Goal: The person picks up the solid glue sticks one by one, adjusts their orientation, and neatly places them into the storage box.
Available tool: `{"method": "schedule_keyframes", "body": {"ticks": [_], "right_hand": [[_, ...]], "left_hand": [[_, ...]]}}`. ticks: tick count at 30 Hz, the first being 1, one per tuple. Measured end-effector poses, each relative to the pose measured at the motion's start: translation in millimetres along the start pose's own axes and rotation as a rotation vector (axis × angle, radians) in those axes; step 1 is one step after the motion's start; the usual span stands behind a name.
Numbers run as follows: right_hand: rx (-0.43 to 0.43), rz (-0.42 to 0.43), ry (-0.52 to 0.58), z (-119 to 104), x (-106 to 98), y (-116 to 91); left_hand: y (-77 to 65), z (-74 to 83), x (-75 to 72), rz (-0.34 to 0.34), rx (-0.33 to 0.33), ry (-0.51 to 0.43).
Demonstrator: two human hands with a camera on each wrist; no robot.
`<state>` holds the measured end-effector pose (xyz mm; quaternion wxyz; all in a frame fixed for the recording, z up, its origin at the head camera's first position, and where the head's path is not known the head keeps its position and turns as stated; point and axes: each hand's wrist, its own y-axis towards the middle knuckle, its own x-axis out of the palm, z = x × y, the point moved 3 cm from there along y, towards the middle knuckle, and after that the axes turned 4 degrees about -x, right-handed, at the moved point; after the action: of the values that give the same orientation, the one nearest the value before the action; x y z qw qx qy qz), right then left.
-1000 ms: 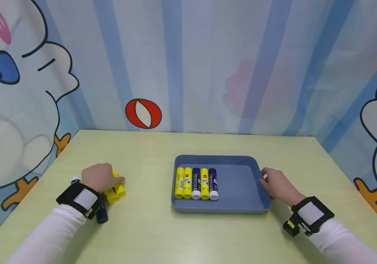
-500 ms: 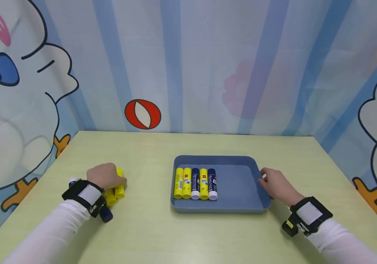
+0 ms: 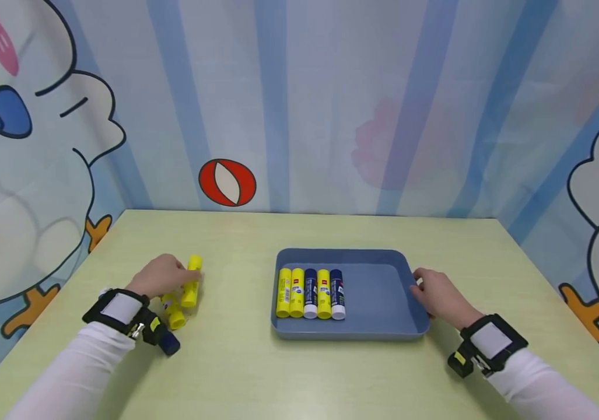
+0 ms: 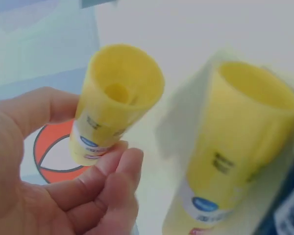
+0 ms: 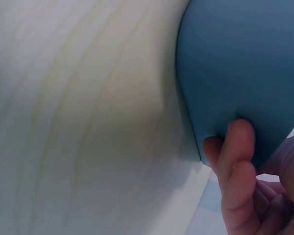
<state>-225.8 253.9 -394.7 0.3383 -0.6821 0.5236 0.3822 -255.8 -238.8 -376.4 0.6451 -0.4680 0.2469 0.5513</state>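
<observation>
My left hand (image 3: 157,276) pinches a yellow glue stick (image 3: 192,283) between thumb and fingers at the left of the table. In the left wrist view, the hollow end of that glue stick (image 4: 103,112) faces the camera. Beside it lies a second yellow glue stick (image 4: 220,152), apart from the fingers. A dark blue glue stick (image 3: 169,344) lies partly hidden under the left wrist. My right hand (image 3: 443,296) grips the right end of a blue-grey tray (image 3: 378,291), fingers against its outer wall (image 5: 220,93). Yellow and dark blue glue sticks (image 3: 311,293) stand in a row in the tray's left part.
The pale table (image 3: 236,367) extends around the tray. Behind it hangs a striped curtain (image 3: 309,105) with cartoon prints. Each wrist wears a black strap with a camera (image 3: 462,363). A pale cap end (image 3: 104,290) peeks out behind the left wrist strap.
The left hand has turned and drawn one yellow glue stick slightly up and away from its neighbour, now pinched at the fingertips. The right hand and tray stay put.
</observation>
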Motion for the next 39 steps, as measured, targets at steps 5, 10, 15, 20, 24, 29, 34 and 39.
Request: {"method": "schedule_keyframes", "body": {"ticks": [5, 10, 15, 20, 24, 29, 34, 39], "right_hand": [[0.003, 0.000, 0.001, 1.2, 0.5, -0.3], [0.004, 0.005, 0.007, 2.3, 1.6, 0.7], [-0.007, -0.004, 0.034, 3.2, 1.8, 0.5], [-0.006, -0.015, 0.066, 4.1, -0.2, 1.5], [0.007, -0.025, 0.074, 5.7, -0.8, 1.4], [0.024, -0.040, 0.083, 5.5, 0.7, 2.1], [0.034, -0.050, 0.083, 4.9, 2.6, 2.6], [0.032, -0.051, 0.091, 6.0, 1.7, 1.7]], "left_hand": [[-1.5, 6.5, -1.6, -0.077, -0.012, -0.206], [-4.4, 22.4, 2.7, -0.136, 0.047, -0.343], [-8.1, 44.6, 12.8, -0.195, 0.103, -0.442], [-9.1, 73.4, 27.6, -0.253, 0.145, -0.531], [-8.2, 102.1, 42.7, -0.280, 0.169, -0.569], [-8.7, 139.7, 60.3, -0.308, 0.195, -0.577], [-8.9, 172.2, 76.4, -0.352, 0.227, -0.578], [-9.5, 203.0, 88.4, -0.383, 0.266, -0.568]]}}
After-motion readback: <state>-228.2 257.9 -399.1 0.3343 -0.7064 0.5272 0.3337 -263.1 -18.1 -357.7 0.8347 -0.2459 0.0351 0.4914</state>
